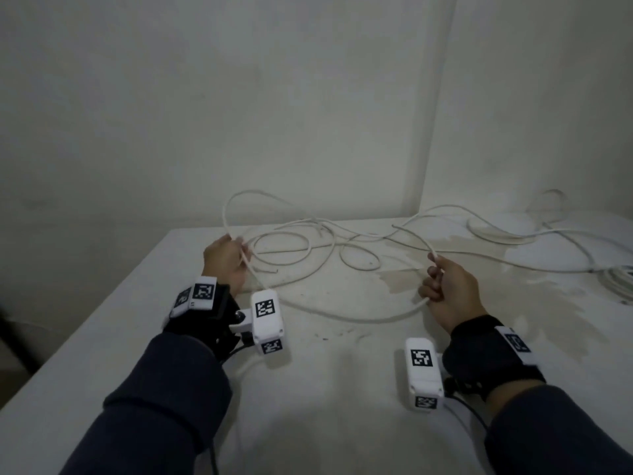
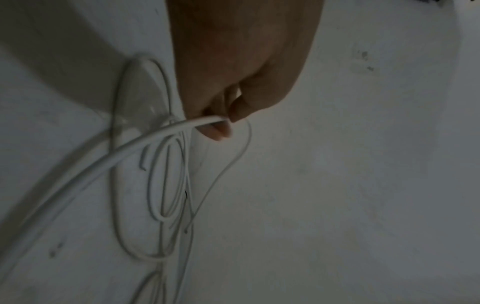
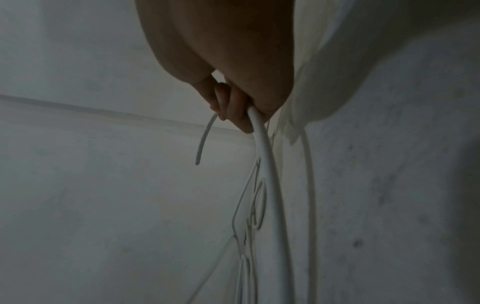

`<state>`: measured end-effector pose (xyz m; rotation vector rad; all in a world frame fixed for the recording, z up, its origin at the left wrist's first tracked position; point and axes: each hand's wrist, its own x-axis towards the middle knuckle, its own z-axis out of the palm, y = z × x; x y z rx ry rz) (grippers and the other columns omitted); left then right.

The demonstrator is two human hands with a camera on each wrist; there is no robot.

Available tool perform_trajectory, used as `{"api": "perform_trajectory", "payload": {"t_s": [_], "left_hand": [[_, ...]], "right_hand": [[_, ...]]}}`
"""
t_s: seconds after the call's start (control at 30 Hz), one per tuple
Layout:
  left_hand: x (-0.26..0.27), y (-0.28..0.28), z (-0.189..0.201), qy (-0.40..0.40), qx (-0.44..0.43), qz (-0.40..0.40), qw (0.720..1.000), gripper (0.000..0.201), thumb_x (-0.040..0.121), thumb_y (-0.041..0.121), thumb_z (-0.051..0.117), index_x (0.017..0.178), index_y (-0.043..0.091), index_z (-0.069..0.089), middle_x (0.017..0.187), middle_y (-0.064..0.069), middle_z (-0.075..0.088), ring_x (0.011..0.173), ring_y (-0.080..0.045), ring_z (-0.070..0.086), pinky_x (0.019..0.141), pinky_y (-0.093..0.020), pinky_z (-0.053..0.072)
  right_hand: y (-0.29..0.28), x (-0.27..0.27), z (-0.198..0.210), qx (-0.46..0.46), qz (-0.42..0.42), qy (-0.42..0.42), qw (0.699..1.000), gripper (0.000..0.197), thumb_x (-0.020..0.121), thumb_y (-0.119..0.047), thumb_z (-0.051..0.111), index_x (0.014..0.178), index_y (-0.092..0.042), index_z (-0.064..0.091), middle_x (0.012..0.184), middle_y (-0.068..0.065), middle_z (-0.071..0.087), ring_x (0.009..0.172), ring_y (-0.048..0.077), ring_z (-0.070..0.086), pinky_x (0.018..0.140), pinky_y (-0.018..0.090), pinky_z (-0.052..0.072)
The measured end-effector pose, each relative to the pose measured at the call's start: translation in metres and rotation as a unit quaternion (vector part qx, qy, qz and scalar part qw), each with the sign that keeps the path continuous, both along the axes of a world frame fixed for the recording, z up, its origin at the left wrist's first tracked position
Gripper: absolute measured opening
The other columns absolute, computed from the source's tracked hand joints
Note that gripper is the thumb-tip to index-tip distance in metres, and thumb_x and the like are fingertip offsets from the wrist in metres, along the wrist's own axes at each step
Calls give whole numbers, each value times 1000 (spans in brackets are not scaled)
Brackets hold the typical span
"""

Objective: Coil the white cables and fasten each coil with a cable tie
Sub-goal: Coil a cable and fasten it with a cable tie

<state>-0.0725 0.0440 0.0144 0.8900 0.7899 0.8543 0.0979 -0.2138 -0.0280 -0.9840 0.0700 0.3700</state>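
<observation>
A long white cable (image 1: 346,317) sags across the table between both hands. My left hand (image 1: 224,260) grips it at the left (image 2: 166,131), with a raised loop (image 1: 236,200) arching above the fist. My right hand (image 1: 445,286) holds the same cable at the right, fingers curled round it (image 3: 255,123), and a short free end (image 3: 205,139) sticks out past the fingers. Behind the hands lies a loose tangle of white cables (image 1: 308,248) on the table. I see no cable tie.
The white table (image 1: 325,371) is stained and stands in a corner of pale walls. More white cable (image 1: 548,234) trails to the right, with a bundle (image 1: 620,279) at the right edge. The table's left edge (image 1: 102,303) drops off to a dark floor.
</observation>
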Motion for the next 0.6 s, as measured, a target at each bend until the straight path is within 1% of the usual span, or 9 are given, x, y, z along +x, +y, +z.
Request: {"api": "perform_trajectory", "payload": {"t_s": [0.07, 0.1, 0.17, 0.23, 0.3, 0.37, 0.4, 0.43, 0.6], "left_hand": [[-8, 4, -17, 251, 89, -26, 964, 77, 76, 34, 66, 140, 2, 38, 137, -21, 45, 113, -30, 51, 97, -43, 47], [-12, -1, -20, 321, 140, -12, 937, 82, 73, 39, 66, 142, 7, 35, 143, -19, 37, 122, -32, 46, 102, -45, 43], [-21, -20, -17, 304, 227, -2, 925, 47, 86, 29, 63, 127, 10, 50, 133, -17, 48, 111, -27, 53, 91, -36, 48], [-28, -47, -12, 238, 230, -124, 936, 14, 95, 20, 55, 94, 8, 62, 95, -15, 63, 69, -17, 61, 58, -23, 49], [-36, -70, -12, 248, 190, -340, 887, 30, 97, 29, 51, 88, 4, 65, 79, -15, 66, 52, -15, 60, 47, -18, 44], [-37, -82, -18, 281, 162, -501, 802, 46, 97, 41, 47, 101, 0, 66, 88, -16, 72, 65, -18, 68, 56, -19, 51], [-36, -84, -23, 280, 143, -530, 788, 50, 96, 43, 47, 106, -2, 65, 93, -16, 73, 72, -19, 70, 61, -20, 54], [-34, -86, -27, 268, 121, -525, 799, 51, 96, 42, 48, 110, -4, 63, 97, -16, 73, 78, -21, 72, 66, -21, 56], [-26, -85, -48, 62, -27, -338, 939, 30, 98, 19, 52, 112, -7, 58, 111, -20, 69, 99, -25, 69, 83, -31, 58]], "right_hand": [[10, 0, -2, 36, -18, 22, 999, 18, 99, -8, 40, 85, -10, 52, 62, 0, 35, 31, 5, 24, 30, 17, 20], [15, -1, -3, 56, -27, 36, 997, 19, 99, -8, 39, 84, -10, 51, 62, -1, 35, 31, 5, 25, 31, 16, 20], [23, -2, -6, 98, -34, 64, 993, 20, 99, -9, 38, 83, -11, 49, 62, -2, 34, 30, 5, 26, 30, 16, 21], [28, -2, -7, 135, -32, 90, 986, 20, 99, -8, 37, 82, -12, 47, 61, -2, 34, 30, 5, 28, 30, 16, 22], [29, -5, -8, 160, -19, 103, 981, 21, 99, -7, 36, 81, -12, 46, 57, -2, 36, 31, 6, 29, 31, 16, 23], [31, -12, -9, 180, 5, 115, 977, 21, 98, -7, 36, 79, -11, 44, 50, -3, 39, 31, 6, 30, 32, 16, 24], [31, -17, -9, 189, 14, 122, 974, 22, 98, -6, 35, 78, -11, 43, 48, -3, 39, 31, 7, 30, 32, 16, 24], [31, -21, -10, 197, 21, 129, 972, 22, 97, -6, 35, 77, -12, 42, 50, -2, 38, 32, 7, 30, 32, 16, 24], [35, -35, -12, 194, 65, 142, 968, 20, 90, -1, 33, 76, -12, 43, 58, 0, 41, 36, 9, 37, 40, 15, 33]]}}
